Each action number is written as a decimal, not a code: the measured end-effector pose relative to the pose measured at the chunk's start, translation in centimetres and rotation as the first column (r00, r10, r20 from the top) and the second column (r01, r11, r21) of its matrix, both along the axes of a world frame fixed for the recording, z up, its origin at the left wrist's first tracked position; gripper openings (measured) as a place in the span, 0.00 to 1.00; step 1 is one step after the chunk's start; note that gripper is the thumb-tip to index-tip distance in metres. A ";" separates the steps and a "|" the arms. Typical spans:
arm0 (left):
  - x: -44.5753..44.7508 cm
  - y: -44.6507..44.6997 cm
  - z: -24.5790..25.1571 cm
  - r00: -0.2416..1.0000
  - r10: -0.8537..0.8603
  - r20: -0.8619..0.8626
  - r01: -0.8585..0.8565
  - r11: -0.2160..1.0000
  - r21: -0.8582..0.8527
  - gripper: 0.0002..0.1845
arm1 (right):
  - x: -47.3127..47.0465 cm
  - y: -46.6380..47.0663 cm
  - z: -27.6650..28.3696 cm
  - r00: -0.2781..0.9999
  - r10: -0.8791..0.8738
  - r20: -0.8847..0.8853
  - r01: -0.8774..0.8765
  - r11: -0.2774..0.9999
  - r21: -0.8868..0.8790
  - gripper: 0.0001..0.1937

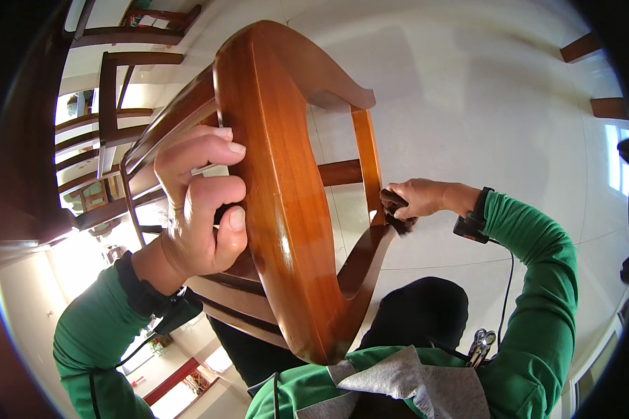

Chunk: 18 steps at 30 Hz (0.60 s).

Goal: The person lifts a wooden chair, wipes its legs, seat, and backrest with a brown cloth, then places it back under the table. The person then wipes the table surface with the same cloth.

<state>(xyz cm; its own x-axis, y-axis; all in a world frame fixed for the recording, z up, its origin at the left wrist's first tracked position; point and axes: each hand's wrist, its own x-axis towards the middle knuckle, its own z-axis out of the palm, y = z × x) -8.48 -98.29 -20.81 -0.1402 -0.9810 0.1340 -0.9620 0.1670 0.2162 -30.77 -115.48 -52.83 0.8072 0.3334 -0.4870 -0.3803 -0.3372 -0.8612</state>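
Note:
A varnished reddish-brown wooden armchair stands before me, its broad armrest (288, 220) running through the middle of the view. At the armrest's left edge is my left hand (204, 204), fingers curled and fingertips against the wood. Whether it grips the edge or only rests there is unclear. On the other side, my right hand (414, 199) holds a dark brown cloth (393, 201) bunched in its fingers. The cloth touches the chair's upright post (368, 157) near its joint with a curved wooden member (367, 256). Part of the cloth is hidden by my fingers.
Wooden slats (241, 298) of the chair lie below my left forearm. Pale tiled floor (477, 131) spreads beyond it. Other wooden furniture (110, 94) stands at the left, and wooden legs (582, 47) show at the upper right. A thin cable (507, 298) hangs by my right sleeve.

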 end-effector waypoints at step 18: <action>-0.6 -0.5 -0.6 0.997 -0.002 -0.078 -0.007 0.993 -0.116 0.10 | 1.0 3.6 -0.7 0.975 -0.212 0.073 0.218 0.971 -0.099 0.25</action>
